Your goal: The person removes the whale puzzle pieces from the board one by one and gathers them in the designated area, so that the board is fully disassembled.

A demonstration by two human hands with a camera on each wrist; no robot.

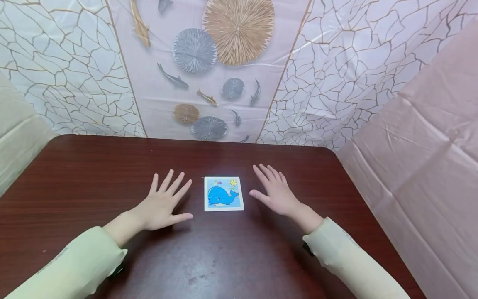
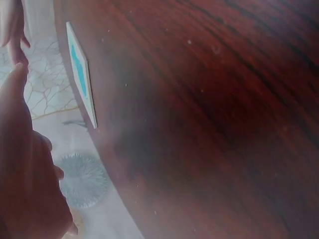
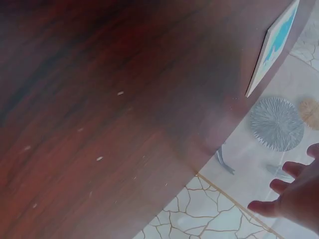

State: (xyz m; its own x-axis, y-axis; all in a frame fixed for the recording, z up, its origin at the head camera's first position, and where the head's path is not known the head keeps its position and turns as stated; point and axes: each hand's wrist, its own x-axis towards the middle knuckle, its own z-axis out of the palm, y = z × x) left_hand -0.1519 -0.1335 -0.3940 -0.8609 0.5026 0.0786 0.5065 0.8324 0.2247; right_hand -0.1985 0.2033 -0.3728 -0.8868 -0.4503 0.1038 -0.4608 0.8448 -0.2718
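A square picture puzzle (image 1: 224,194) with a white frame lies flat on the dark wooden table, showing a blue whale and a yellow sun-like flower. To its left, my left hand (image 1: 161,203) is spread with straight fingers and holds nothing. On the other side my right hand (image 1: 278,193) is likewise spread, apart from the puzzle. Both wrist views show the puzzle (image 2: 79,74) at a steep slant, beyond the left hand (image 2: 30,169) in one and above the right hand (image 3: 294,194) in the other.
The reddish-brown table (image 1: 93,166) has rounded far corners. Behind it hangs a patterned cloth (image 1: 239,104) with fish and round motifs. A plain pinkish cloth (image 1: 422,166) borders the right side, and a pale one (image 1: 18,128) the left.
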